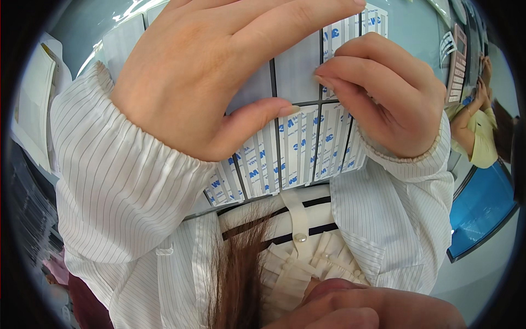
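Observation:
My left hand (203, 71) is open and lies palm down over a row of flat panels, its fingers stretched to the upper right and its thumb tip resting by a panel edge. Beneath it are plain pale-grey panels (296, 71), split by dark gaps. Nearer me is a row of white adhesive-backed strips (298, 142) with blue print. My right hand (389, 93) is closed in a pinch, thumb and forefinger tips together at the right edge of a plain panel. Anything between those fingertips is too small to make out.
At the left stands a white open box or tray (35, 104), above dark stacked items (35, 203). A blue panel with a dark rim (482, 211) lies at the right. Beyond it a co-worker in a yellow top (485, 137) works, near a pinkish flat case (457, 66).

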`<action>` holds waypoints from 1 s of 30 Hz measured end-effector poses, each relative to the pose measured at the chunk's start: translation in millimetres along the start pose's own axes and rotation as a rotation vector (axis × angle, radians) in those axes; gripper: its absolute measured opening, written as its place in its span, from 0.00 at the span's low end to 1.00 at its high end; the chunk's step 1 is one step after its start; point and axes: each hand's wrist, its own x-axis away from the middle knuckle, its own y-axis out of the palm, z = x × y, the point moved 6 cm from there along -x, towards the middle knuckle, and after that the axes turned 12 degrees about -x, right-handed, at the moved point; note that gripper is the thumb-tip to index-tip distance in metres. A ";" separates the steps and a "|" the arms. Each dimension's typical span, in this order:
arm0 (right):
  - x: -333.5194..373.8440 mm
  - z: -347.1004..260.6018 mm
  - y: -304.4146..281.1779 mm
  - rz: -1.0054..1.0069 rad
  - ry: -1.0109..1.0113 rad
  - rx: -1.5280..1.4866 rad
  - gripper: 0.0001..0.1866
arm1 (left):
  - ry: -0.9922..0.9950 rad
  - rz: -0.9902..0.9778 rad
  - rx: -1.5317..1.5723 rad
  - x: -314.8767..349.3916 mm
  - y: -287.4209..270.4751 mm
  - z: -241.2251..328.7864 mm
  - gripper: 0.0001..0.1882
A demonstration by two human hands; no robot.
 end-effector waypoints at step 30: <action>26.5 5.8 4.8 0.213 0.013 -0.104 0.11 | -0.092 -0.066 0.164 -12.1 -14.5 7.4 0.46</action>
